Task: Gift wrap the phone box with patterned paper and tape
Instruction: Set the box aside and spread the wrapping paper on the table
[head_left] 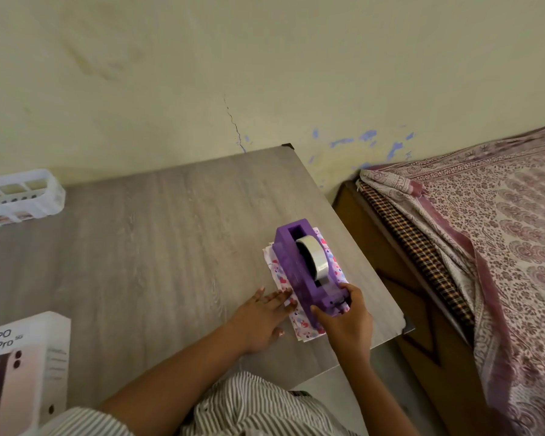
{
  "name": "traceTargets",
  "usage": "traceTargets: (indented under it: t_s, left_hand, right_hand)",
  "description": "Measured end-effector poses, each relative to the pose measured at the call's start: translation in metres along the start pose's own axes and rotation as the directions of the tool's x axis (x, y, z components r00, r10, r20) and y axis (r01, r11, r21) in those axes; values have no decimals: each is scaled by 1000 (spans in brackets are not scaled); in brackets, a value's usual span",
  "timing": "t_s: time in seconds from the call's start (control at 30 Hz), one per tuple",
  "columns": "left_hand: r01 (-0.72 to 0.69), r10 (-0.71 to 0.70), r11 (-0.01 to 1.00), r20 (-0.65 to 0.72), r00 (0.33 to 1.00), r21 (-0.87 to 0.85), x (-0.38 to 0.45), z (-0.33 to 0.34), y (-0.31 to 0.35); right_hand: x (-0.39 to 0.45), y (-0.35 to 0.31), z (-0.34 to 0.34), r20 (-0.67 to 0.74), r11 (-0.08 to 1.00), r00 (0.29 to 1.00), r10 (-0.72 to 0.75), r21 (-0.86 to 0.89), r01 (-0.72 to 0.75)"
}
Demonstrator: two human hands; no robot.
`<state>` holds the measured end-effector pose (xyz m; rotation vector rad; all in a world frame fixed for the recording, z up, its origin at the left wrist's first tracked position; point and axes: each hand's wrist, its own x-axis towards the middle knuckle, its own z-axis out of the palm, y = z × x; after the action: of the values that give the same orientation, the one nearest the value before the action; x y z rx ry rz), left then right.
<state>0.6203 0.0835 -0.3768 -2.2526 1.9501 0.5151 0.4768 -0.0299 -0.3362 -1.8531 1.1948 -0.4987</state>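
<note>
Striped sleeves; right hand grips blocky purple dispenser, left hand flat on patterned paper.

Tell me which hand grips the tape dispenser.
The right hand: its fingers curl round the near end of the purple dispenser. The left hand lies flat beside it, pressing the patterned paper.

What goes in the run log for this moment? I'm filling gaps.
stage: setup | right hand: grips purple plastic tape dispenser | left hand: flat on folded patterned paper | white phone box: unwrapped
</note>
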Motion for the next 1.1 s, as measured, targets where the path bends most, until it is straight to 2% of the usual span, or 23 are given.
traceTargets:
  t_s: [0.17,0.4,0.57,0.73,0.83,0.93,0.97,1.03,1.1]
  left_hand:
    - [-8,9,1000,-26,1000,15,-5,7,-16]
    - [89,-91,984,-7,996,-152,-52,30,-59]
    - [122,-151,970,-126,981,-211,-98,51,-90]
    - [178,-215,939,-101,971,-294,-103,52,-80]
    - [197,-250,928,-136,959,-315,-103,52,-77]
    - [232,-288,921,-147,946,-312,-106,50,-74]
    - [238,-290,927,-152,945,-289,-109,49,-74]
    - [246,-293,935,-167,941,-255,-116,49,-74]
    - [262,-322,926,-207,924,-271,-127,54,-75]
  right_hand:
    - [5,-4,-4,-31,999,999,-18,44,20]
    - [17,-3,-12,-77,995,997,-15,101,23]
    - [18,0,-7,-84,995,996,10,103,-2]
    - [15,3,-1,-60,997,998,2,81,3]
    - [16,0,-2,-16,999,1000,14,46,-14]
    - [15,-11,2,-23,995,999,38,-86,-40]
    - [11,-16,6,-50,982,999,5,-187,-14]
    - [-1,-24,17,-61,915,978,-201,-369,164]
    - [-14,-35,32,106,783,888,-447,-434,446]
